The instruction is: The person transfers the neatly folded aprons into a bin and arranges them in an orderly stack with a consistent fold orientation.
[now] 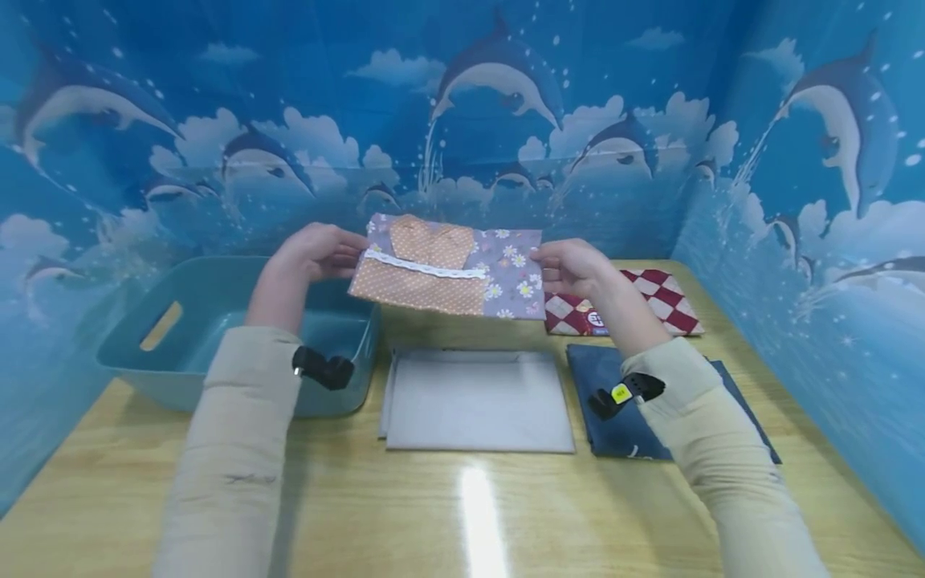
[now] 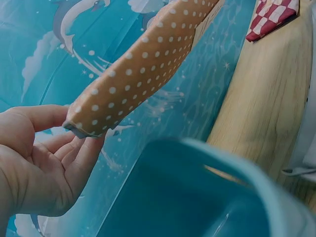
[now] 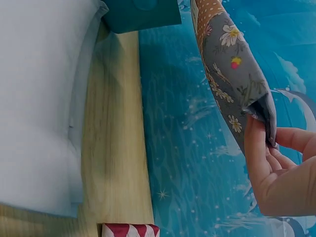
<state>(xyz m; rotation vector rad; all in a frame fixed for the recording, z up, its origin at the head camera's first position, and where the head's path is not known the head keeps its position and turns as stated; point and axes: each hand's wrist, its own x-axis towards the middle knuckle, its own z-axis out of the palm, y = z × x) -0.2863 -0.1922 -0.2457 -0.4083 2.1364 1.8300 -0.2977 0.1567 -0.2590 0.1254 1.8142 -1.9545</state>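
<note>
"What are we seeing above the counter (image 1: 361, 514)?"

"A folded patterned cloth (image 1: 448, 281), held in the air beyond the gray cloth (image 1: 477, 401) that lies folded on the counter. We see daisies on a purple-gray ground at one end, white polka dots on orange at the other, and a white lacy strip (image 1: 426, 265) crossing the dotted part."

"Who has hold of it?"

"A person in pale sleeves (image 1: 238, 433). The left hand (image 1: 321, 250) pinches the dotted end between thumb and fingers. The right hand (image 1: 574, 266) grips the daisy end, where our right wrist view shows the folded layers parting. Both hands are grasping, and the cloth spans the gap between them."

"What do we find around the gray cloth?"

"To its left stands a teal basin (image 1: 209, 305) with a cut-out handle. Just to its right lies a folded dark blue cloth (image 1: 617, 433), which we see partly covered by the right sleeve (image 1: 708, 433). Beyond it to the right lies a red-and-white checked cloth (image 1: 661, 301)."

"And behind?"

"Farther back than the gray cloth, we see a blue backdrop (image 1: 303, 48) printed with leaping dolphins and clouds."
</note>
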